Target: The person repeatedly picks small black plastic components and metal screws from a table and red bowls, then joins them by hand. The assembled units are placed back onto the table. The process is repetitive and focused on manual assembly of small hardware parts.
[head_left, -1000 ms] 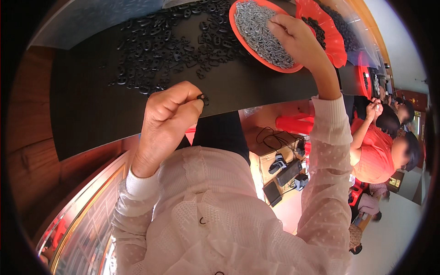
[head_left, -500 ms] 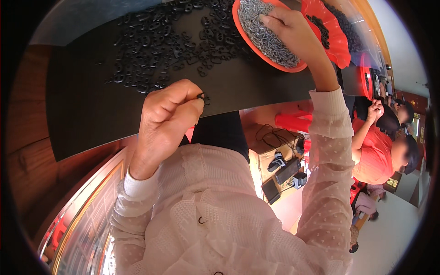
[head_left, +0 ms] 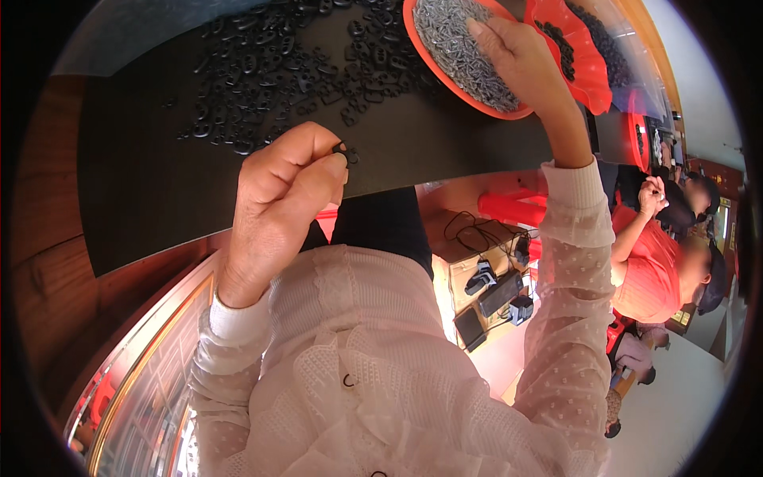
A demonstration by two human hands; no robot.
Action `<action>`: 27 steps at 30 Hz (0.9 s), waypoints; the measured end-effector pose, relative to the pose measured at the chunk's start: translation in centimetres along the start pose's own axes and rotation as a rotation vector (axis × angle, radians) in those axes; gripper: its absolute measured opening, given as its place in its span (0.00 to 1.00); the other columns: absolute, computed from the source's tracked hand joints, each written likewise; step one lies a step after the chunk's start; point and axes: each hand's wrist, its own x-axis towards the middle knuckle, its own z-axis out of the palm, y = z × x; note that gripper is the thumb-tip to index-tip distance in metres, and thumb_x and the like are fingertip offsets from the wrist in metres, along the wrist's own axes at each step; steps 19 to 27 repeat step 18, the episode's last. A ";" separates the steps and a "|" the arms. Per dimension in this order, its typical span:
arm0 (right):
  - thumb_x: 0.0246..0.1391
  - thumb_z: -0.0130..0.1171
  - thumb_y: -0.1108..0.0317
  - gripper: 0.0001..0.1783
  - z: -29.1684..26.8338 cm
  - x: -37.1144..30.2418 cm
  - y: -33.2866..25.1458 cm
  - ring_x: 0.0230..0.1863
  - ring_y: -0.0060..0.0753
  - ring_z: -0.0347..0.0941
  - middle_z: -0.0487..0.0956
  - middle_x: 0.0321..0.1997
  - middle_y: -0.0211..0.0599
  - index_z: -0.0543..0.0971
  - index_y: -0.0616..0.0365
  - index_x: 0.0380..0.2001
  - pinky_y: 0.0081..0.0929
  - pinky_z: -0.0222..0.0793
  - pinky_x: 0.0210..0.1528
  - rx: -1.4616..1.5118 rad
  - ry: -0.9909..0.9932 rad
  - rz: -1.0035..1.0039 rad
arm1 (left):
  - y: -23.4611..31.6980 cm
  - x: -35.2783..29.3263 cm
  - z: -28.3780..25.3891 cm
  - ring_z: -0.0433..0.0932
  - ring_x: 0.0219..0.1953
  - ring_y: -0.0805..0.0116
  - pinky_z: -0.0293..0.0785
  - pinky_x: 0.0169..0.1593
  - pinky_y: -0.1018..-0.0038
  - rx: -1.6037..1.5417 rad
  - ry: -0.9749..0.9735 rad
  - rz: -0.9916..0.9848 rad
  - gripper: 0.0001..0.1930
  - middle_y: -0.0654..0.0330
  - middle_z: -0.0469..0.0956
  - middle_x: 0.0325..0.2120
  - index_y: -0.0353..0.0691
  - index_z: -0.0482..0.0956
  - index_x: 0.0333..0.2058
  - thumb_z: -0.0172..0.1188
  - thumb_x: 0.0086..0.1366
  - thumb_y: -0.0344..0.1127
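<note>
Between the thumb and curled fingers of my left hand [head_left: 278,191] is a small black plastic clip [head_left: 347,153], its looped end sticking out past the fingertips. This hand hovers over the near edge of the black tabletop [head_left: 143,175]. My right hand [head_left: 531,67] reaches into a red bowl [head_left: 509,115] heaped with small silver screws [head_left: 453,48]. Its thumb and fingers come together at the screws, and the hand itself hides whatever they grip. Many loose black plastic clips [head_left: 262,79] lie scattered beyond my left hand.
Right of the screws stands a wavy-rimmed red bowl [head_left: 592,87] with small black parts, beside a clear container of dark parts [head_left: 596,36]. Below the table edge, a box [head_left: 453,278] carries cables and a phone [head_left: 501,292]. A person in red [head_left: 652,270] sits at right.
My left hand has shifted slightly up and left, still pinching the black clip. My right hand has moved a little to the right and down within the screw bowl.
</note>
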 end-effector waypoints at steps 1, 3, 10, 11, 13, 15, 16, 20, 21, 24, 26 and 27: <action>0.61 0.53 0.60 0.15 -0.1 -0.1 0.3 0.24 0.25 0.63 0.68 0.20 0.35 0.75 0.65 0.33 0.28 0.63 0.31 -0.008 0.002 -0.008 | 0.0 0.0 0.0 0.60 0.16 0.86 0.54 0.21 0.85 -0.005 -0.002 -0.002 0.07 0.67 0.72 0.17 0.36 0.74 0.28 0.48 0.63 0.30; 0.61 0.53 0.61 0.15 -0.3 -0.3 0.4 0.23 0.27 0.62 0.66 0.19 0.35 0.74 0.64 0.31 0.29 0.62 0.30 0.006 0.001 -0.024 | -0.1 -0.1 0.0 0.60 0.16 0.86 0.54 0.21 0.85 -0.014 -0.003 -0.006 0.07 0.66 0.72 0.17 0.36 0.74 0.28 0.48 0.63 0.30; 0.57 0.57 0.66 0.10 -1.2 -1.1 -1.1 0.24 0.24 0.63 0.67 0.21 0.34 0.74 0.64 0.31 0.25 0.61 0.29 -0.014 -0.174 -0.021 | -0.1 -0.1 0.0 0.59 0.16 0.86 0.54 0.21 0.85 -0.017 -0.008 -0.023 0.07 0.66 0.72 0.17 0.35 0.74 0.29 0.48 0.62 0.30; 0.56 0.57 0.67 0.09 -1.1 -1.0 -0.9 0.24 0.23 0.64 0.68 0.21 0.34 0.74 0.63 0.32 0.25 0.62 0.29 -0.047 -0.185 -0.029 | -0.1 -0.1 0.0 0.59 0.16 0.85 0.54 0.21 0.85 -0.015 -0.012 -0.019 0.07 0.66 0.72 0.17 0.35 0.74 0.29 0.48 0.62 0.30; 0.55 0.57 0.68 0.08 -0.9 -0.9 -0.6 0.25 0.23 0.64 0.68 0.22 0.33 0.74 0.63 0.32 0.24 0.62 0.29 -0.051 -0.159 -0.019 | -0.1 -0.1 0.0 0.59 0.16 0.85 0.54 0.21 0.85 -0.010 -0.014 -0.015 0.07 0.66 0.72 0.17 0.35 0.74 0.29 0.48 0.62 0.30; 0.55 0.57 0.69 0.07 -0.9 -0.7 -0.2 0.25 0.24 0.65 0.69 0.23 0.32 0.74 0.63 0.32 0.24 0.62 0.30 -0.006 -0.137 -0.018 | 0.0 -0.1 0.0 0.60 0.17 0.85 0.53 0.21 0.85 -0.010 -0.015 -0.014 0.07 0.66 0.72 0.17 0.35 0.74 0.29 0.48 0.62 0.30; 0.55 0.57 0.70 0.07 -0.9 -0.6 0.0 0.25 0.25 0.65 0.70 0.23 0.31 0.74 0.63 0.32 0.24 0.63 0.30 0.042 -0.128 -0.021 | 0.1 -0.1 0.0 0.62 0.18 0.84 0.56 0.23 0.84 -0.033 -0.016 -0.028 0.06 0.66 0.71 0.17 0.35 0.73 0.28 0.49 0.62 0.27; 0.55 0.57 0.70 0.07 -1.0 -0.6 0.3 0.25 0.26 0.65 0.70 0.24 0.31 0.74 0.63 0.33 0.24 0.63 0.30 0.089 -0.121 -0.023 | 0.5 -0.1 0.0 0.66 0.20 0.83 0.63 0.25 0.82 -0.079 -0.020 -0.055 0.05 0.67 0.69 0.17 0.34 0.71 0.25 0.50 0.61 0.23; 0.55 0.57 0.70 0.07 -1.0 -0.6 0.3 0.25 0.26 0.65 0.70 0.24 0.31 0.74 0.63 0.33 0.24 0.63 0.30 0.089 -0.121 -0.023 | 0.5 -0.1 0.0 0.66 0.20 0.83 0.63 0.25 0.82 -0.079 -0.020 -0.055 0.05 0.67 0.69 0.17 0.34 0.71 0.25 0.50 0.61 0.23; 0.55 0.57 0.70 0.07 -1.0 -0.6 0.3 0.25 0.26 0.65 0.70 0.24 0.31 0.74 0.63 0.33 0.24 0.63 0.30 0.089 -0.121 -0.023 | 0.5 -0.1 0.0 0.66 0.20 0.83 0.63 0.25 0.82 -0.079 -0.020 -0.055 0.05 0.67 0.69 0.17 0.34 0.71 0.25 0.50 0.61 0.23; 0.55 0.57 0.70 0.07 -1.0 -0.6 0.3 0.25 0.26 0.65 0.70 0.24 0.31 0.74 0.63 0.33 0.24 0.63 0.30 0.089 -0.121 -0.023 | 0.5 -0.1 0.0 0.66 0.20 0.83 0.63 0.25 0.82 -0.079 -0.020 -0.055 0.05 0.67 0.69 0.17 0.34 0.71 0.25 0.50 0.61 0.23; 0.55 0.57 0.70 0.07 -1.0 -0.6 0.3 0.25 0.26 0.65 0.70 0.24 0.31 0.74 0.63 0.33 0.24 0.63 0.30 0.089 -0.121 -0.023 | 0.5 -0.1 0.0 0.66 0.20 0.83 0.63 0.25 0.82 -0.079 -0.020 -0.055 0.05 0.67 0.69 0.17 0.34 0.71 0.25 0.50 0.61 0.23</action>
